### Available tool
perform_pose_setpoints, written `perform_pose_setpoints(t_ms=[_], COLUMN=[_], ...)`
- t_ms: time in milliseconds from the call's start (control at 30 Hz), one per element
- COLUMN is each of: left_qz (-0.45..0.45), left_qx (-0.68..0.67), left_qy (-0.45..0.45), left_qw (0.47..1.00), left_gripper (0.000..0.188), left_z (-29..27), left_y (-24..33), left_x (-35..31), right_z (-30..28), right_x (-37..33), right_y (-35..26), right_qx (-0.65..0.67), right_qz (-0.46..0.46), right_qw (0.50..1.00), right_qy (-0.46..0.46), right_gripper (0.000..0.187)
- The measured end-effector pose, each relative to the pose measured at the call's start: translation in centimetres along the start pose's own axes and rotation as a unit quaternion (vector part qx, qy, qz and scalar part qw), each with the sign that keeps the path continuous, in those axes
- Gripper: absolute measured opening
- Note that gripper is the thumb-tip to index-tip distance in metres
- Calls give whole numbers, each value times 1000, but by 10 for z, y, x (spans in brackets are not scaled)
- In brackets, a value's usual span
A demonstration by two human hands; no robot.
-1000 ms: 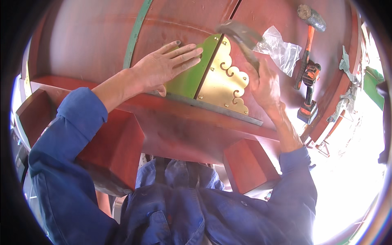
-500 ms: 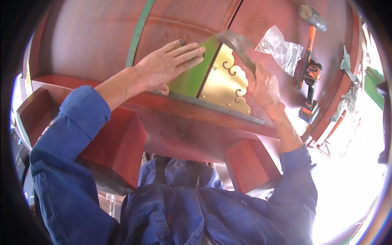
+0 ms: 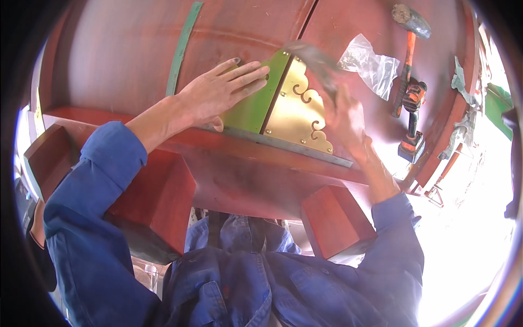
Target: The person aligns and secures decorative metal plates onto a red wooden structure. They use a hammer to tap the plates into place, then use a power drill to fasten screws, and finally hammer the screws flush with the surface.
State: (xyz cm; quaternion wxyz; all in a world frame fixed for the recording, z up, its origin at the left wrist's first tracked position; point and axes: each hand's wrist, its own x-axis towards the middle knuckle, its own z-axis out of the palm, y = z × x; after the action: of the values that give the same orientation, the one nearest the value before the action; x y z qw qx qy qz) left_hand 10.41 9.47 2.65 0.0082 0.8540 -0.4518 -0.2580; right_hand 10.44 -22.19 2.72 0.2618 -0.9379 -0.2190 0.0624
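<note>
My left hand (image 3: 223, 92) lies flat, fingers spread, over a green plate (image 3: 248, 115) on the red wooden surface, covering part of it. Right beside that plate is a gold-coloured metal plate (image 3: 291, 120) with a scalloped edge, curled cut-outs and several small round-headed nails along its borders. A hammer (image 3: 320, 61), smeared by motion, is gripped in my right hand (image 3: 347, 121). Its head is near the top corner where the two plates meet; whether it touches a nail there, I cannot tell.
To the right on the red panel (image 3: 359, 16) lie a clear plastic bag (image 3: 370, 65), a mallet (image 3: 411, 27) with an orange handle and an orange-and-black cordless drill (image 3: 414, 117). A green strip (image 3: 184, 49) runs along the panel's left. Red wooden blocks (image 3: 335, 220) jut toward me.
My right hand has shifted slightly left with the hammer, which is blurred in both frames. The left hand stays flat in place, and the whole view has moved a little.
</note>
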Motion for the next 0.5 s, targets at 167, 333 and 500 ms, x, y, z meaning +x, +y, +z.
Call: perform_pose_setpoints(t_ms=[167, 333, 500], left_qz=[1, 6, 8], left_qx=[27, 41, 22], left_qy=[-2, 2, 2], left_qw=[1000, 999, 1000], left_gripper=[138, 139, 139], left_z=[2, 1, 1], left_y=[0, -1, 0], left_x=[-1, -1, 2], right_z=[-9, -9, 0], right_x=[2, 1, -3], right_y=[2, 3, 2], right_qx=[0, -102, 13], right_qz=[39, 13, 13], right_qw=[999, 992, 1000], right_qy=[-32, -78, -10], right_gripper=[39, 35, 38])
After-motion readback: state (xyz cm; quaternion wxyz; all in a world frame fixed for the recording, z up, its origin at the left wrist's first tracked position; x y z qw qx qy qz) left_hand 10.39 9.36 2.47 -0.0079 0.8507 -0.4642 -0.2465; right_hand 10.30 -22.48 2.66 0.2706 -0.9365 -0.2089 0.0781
